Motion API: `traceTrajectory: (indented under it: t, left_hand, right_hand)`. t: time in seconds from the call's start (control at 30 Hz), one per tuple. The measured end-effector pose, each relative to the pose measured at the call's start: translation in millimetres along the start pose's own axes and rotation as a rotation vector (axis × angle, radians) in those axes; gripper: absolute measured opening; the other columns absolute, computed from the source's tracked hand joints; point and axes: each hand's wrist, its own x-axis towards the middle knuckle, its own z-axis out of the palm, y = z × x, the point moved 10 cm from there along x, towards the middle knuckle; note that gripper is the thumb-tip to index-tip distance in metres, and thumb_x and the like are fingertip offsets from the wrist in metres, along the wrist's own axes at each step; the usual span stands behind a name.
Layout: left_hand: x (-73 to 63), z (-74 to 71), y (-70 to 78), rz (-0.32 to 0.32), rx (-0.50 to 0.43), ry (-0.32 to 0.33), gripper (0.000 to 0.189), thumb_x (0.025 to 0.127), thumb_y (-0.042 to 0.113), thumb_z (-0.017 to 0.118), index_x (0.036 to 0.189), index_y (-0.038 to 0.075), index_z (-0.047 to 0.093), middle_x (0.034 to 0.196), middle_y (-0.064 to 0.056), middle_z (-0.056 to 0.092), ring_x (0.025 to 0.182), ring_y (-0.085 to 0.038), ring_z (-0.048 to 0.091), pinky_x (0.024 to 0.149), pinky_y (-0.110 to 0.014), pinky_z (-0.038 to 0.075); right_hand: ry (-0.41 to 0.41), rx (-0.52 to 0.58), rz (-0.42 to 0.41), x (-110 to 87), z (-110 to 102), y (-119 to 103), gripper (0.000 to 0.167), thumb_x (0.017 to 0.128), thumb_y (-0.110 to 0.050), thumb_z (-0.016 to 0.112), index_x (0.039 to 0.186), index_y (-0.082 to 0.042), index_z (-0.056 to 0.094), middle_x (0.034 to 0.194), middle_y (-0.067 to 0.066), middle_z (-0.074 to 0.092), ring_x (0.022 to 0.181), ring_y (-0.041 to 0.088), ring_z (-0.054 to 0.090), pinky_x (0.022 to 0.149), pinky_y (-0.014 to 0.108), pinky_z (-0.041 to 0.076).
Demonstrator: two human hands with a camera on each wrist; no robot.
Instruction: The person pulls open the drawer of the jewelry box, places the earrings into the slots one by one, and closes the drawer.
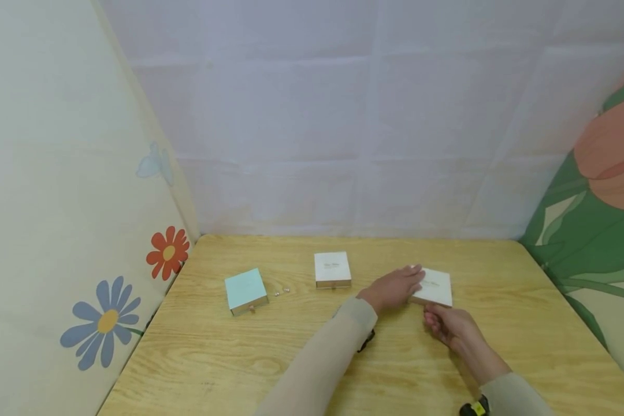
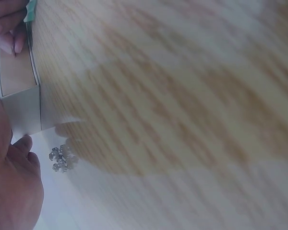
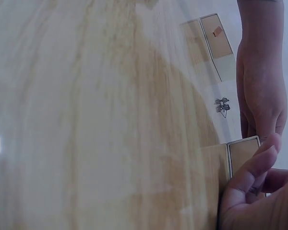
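A white drawer-style box (image 1: 437, 284) with faint lettering lies at the right of the wooden table. My left hand (image 1: 395, 286) holds its left side, fingers over the top and a digit low along the side wall. At the tan front face, my right hand (image 1: 455, 328) pinches with thumb and finger, hiding the pull tab there. In the left wrist view, the fingertips of the right hand (image 2: 12, 31) meet at the box front (image 2: 19, 72). A sparkly pair of small jewellery pieces (image 2: 60, 158) lies beside my left hand; the left arm hides it in the head view.
A second white box (image 1: 333, 268) stands at the table's middle, its tan ribbon tab (image 3: 217, 32) showing in the right wrist view. Further left is a mint-green box (image 1: 245, 289) with two small shiny pieces (image 1: 282, 292) beside it. Fabric walls enclose the wooden table (image 1: 229, 358).
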Motion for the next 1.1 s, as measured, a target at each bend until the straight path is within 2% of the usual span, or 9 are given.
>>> traceTrajectory:
  t: [0.23, 0.57, 0.87, 1.1]
  left_hand:
    - [1.2, -0.9, 0.4, 0.008, 0.016, 0.002, 0.054, 0.112, 0.043, 0.02, 0.163, 0.026, 0.019, 0.169, 0.01, 0.011, 0.155, -0.008, 0.012, 0.124, -0.021, 0.009]
    - [2.1, -1.5, -0.4, 0.02, 0.019, 0.006, 0.053, 0.112, 0.041, 0.021, 0.162, 0.024, 0.021, 0.169, 0.01, 0.011, 0.155, -0.01, 0.015, 0.125, -0.022, 0.011]
    - [10.0, 6.3, -3.3, 0.005, 0.014, -0.02, 0.053, 0.112, 0.043, 0.02, 0.163, 0.026, 0.02, 0.168, 0.014, 0.01, 0.154, -0.004, 0.01, 0.123, -0.018, 0.008]
    - [7.0, 1.4, 0.3, -0.004, 0.046, -0.019, 0.052, 0.112, 0.04, 0.022, 0.162, 0.025, 0.023, 0.168, 0.012, 0.013, 0.154, -0.005, 0.014, 0.123, -0.019, 0.01]
  right_hand:
    - [-0.019, 0.014, -0.006, -0.9, 2.4, -1.9, 0.032, 0.104, -0.007, 0.053, 0.077, -0.011, 0.072, 0.065, -0.003, 0.069, 0.057, 0.002, 0.062, 0.05, 0.014, 0.049]
    - [0.002, 0.006, 0.003, -0.5, 1.2, -1.6, 0.03, 0.103, -0.008, 0.054, 0.079, -0.011, 0.072, 0.066, -0.002, 0.07, 0.059, 0.003, 0.064, 0.052, 0.014, 0.051]
    - [0.009, -0.016, -0.006, -3.5, 0.2, -2.1, 0.027, 0.104, -0.01, 0.054, 0.083, -0.009, 0.072, 0.067, -0.002, 0.07, 0.059, 0.003, 0.063, 0.052, 0.015, 0.051]
    - [0.023, -0.023, -0.006, -1.4, -1.5, -0.1, 0.025, 0.104, -0.011, 0.055, 0.085, -0.008, 0.071, 0.067, -0.002, 0.069, 0.058, 0.003, 0.062, 0.051, 0.015, 0.051]
